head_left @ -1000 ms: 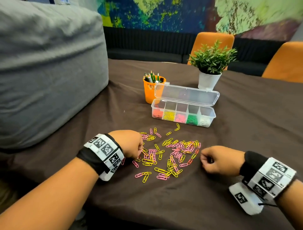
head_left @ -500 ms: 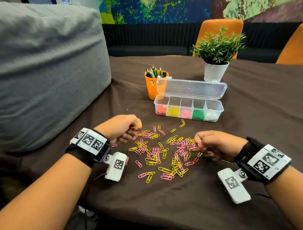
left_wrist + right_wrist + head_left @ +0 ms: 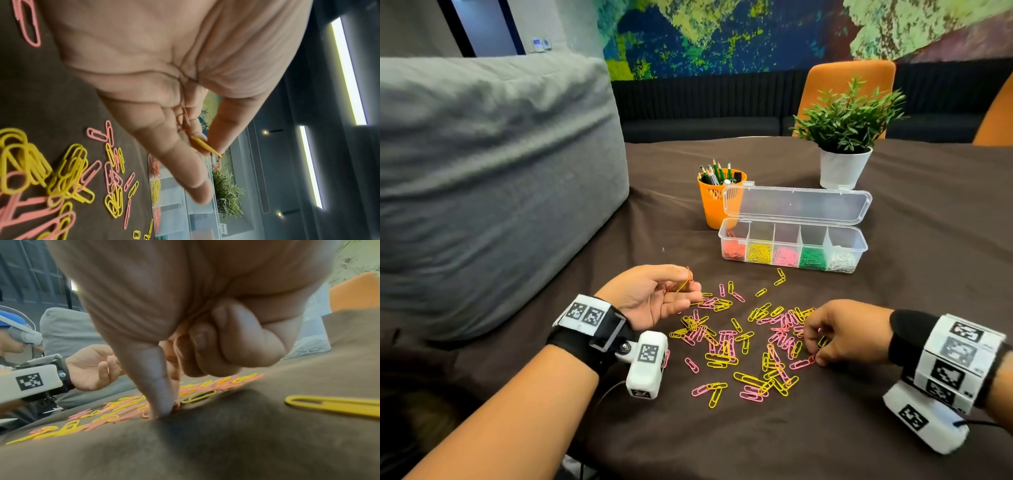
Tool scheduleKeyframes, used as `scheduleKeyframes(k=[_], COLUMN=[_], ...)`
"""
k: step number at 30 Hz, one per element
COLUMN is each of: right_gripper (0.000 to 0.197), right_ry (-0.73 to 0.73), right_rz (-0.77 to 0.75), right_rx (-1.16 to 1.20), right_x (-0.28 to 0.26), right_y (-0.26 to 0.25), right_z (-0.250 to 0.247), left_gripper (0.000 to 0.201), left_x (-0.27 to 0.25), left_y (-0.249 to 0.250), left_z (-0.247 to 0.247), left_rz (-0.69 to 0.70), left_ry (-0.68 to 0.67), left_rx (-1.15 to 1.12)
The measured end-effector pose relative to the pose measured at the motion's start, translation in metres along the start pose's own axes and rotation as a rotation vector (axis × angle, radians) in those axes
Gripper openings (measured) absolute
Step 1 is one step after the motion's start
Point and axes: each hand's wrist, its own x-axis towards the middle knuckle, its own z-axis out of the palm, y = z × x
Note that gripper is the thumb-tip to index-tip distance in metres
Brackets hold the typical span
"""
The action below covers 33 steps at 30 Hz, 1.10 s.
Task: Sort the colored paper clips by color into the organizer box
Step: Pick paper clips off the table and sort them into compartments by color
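Observation:
Yellow and pink paper clips lie scattered on the brown cloth. Behind them stands the clear organizer box, lid open, with red, yellow, pink, green and white clips in separate compartments. My left hand is turned palm up at the pile's left edge. It pinches a yellow clip and orange-red clips between thumb and forefinger. My right hand is at the pile's right edge with its other fingers curled. Its thumb and forefinger pinch a small red clip down on the cloth.
An orange pencil cup stands just left of the box, with a potted plant behind it. A large grey cushion fills the left side. Orange chairs stand at the table's far edge. One yellow clip lies apart on the right.
My left hand has lifted from the pile and turned palm up with clips in its fingers. My right hand has moved in to the pile's right edge and set its fingertips down.

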Motion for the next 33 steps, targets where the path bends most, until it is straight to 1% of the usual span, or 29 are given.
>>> scheduleKeyframes(k=[3, 4, 5, 6, 7, 8, 9, 10, 12, 14, 17, 18, 19, 20, 21, 22, 23, 25, 27, 30, 32, 33], right_gripper=[0.004, 0.006, 0.008, 0.008, 0.009, 0.012, 0.018, 0.022, 0.028, 0.027, 0.013, 0.016, 0.024, 0.029, 0.030, 0.027, 0.022, 0.015, 0.009, 0.008, 0.003, 0.005], right_ry=[-0.067, -0.077, -0.077, -0.076, -0.066, -0.068, -0.064, -0.038, 0.055, 0.140, 0.176, 0.180, 0.184, 0.191, 0.195, 0.196, 0.189, 0.167, 0.159, 0.177, 0.208, 0.228], right_rz=[-0.040, -0.051, -0.068, -0.078, -0.073, -0.055, -0.055, -0.068, -0.077, -0.036, 0.002, 0.004, 0.010, 0.013, 0.017, 0.020, 0.028, 0.038, 0.061, 0.090, 0.111, 0.121], right_rx=[-0.014, 0.026, 0.133, 0.344, 0.634, 0.928, 1.164, 1.317, 1.468, 1.513, 1.577, 1.598, 1.615, 1.636, 1.657, 1.678, 1.694, 1.708, 1.676, 1.634, 1.612, 1.574], right_x=[-0.001, -0.002, -0.003, -0.005, -0.005, -0.005, -0.004, -0.003, -0.001, 0.001, 0.005, 0.006, 0.007, 0.008, 0.008, 0.008, 0.008, 0.008, 0.008, 0.008, 0.010, 0.011], right_y=[0.003, 0.004, 0.005, 0.005, 0.007, 0.011, 0.015, 0.018, 0.020, 0.019, 0.017, 0.018, 0.019, 0.019, 0.019, 0.019, 0.019, 0.021, 0.021, 0.022, 0.024, 0.026], right_z=[-0.002, -0.002, -0.002, -0.002, -0.001, -0.001, -0.002, -0.003, -0.004, -0.007, -0.011, -0.010, -0.010, -0.008, -0.007, -0.005, -0.004, -0.001, 0.001, 0.004, 0.008, 0.010], left_gripper=[0.016, 0.020, 0.023, 0.024, 0.024, 0.023, 0.021, 0.020, 0.019, 0.019, 0.022, 0.024, 0.026, 0.029, 0.031, 0.032, 0.028, 0.013, 0.010, 0.010, 0.010, 0.011], left_x=[0.002, 0.003, 0.004, 0.004, 0.004, 0.005, 0.005, 0.005, 0.004, 0.004, 0.007, 0.009, 0.011, 0.013, 0.013, 0.012, 0.011, 0.009, 0.008, 0.012, 0.014, 0.014], left_y=[-0.002, -0.002, -0.002, -0.001, -0.001, 0.000, 0.001, 0.002, 0.004, 0.006, 0.006, 0.005, 0.004, 0.004, 0.003, 0.001, -0.002, -0.009, -0.016, -0.018, -0.017, -0.016], left_z=[-0.002, -0.003, -0.003, -0.003, -0.003, -0.002, -0.002, -0.002, -0.001, 0.000, 0.004, 0.004, 0.004, 0.004, 0.005, 0.007, 0.012, 0.021, 0.027, 0.032, 0.033, 0.033], left_rz=[0.040, 0.045, 0.041, 0.038, 0.035, 0.036, 0.040, 0.041, 0.037, 0.028, 0.028, 0.051, 0.103, 0.179, 0.248, 0.283, 0.273, 0.203, 0.160, 0.248, 0.266, 0.263], left_ry=[-0.028, -0.052, -0.072, -0.083, -0.086, -0.082, -0.075, -0.068, -0.057, -0.040, 0.018, 0.050, 0.099, 0.152, 0.183, 0.184, 0.165, 0.081, 0.020, 0.071, 0.074, 0.057], left_rx=[0.119, 0.186, 0.255, 0.320, 0.367, 0.392, 0.397, 0.389, 0.382, 0.423, 0.607, 0.726, 0.894, 1.094, 1.268, 1.386, 1.464, 1.607, 1.755, 1.908, 1.972, 1.987])
